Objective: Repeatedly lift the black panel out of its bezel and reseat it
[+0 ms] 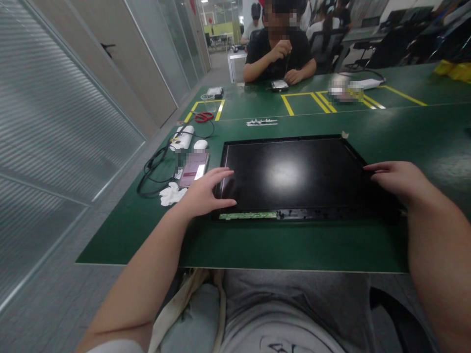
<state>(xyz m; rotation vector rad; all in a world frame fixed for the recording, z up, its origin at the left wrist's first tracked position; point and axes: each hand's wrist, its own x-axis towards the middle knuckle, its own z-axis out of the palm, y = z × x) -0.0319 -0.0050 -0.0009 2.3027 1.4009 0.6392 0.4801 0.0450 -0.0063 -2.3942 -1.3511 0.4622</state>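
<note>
A black flat display panel (294, 174) lies face up on the green table (287, 245) in front of me, with a thin green circuit strip (248, 215) showing along its near edge. My left hand (206, 193) rests on the panel's near left corner, fingers stretched out flat on the glass. At the panel's right edge lies my right hand (395, 179), palm down, its fingers curved over that edge. Neither hand lifts the panel.
A phone (194, 169), a white crumpled cloth (171, 194), black cables (152, 171), a white device (183, 138) and red scissors (203, 116) lie to the left. Another person (277, 49) sits across the table. The table's near edge is by my lap.
</note>
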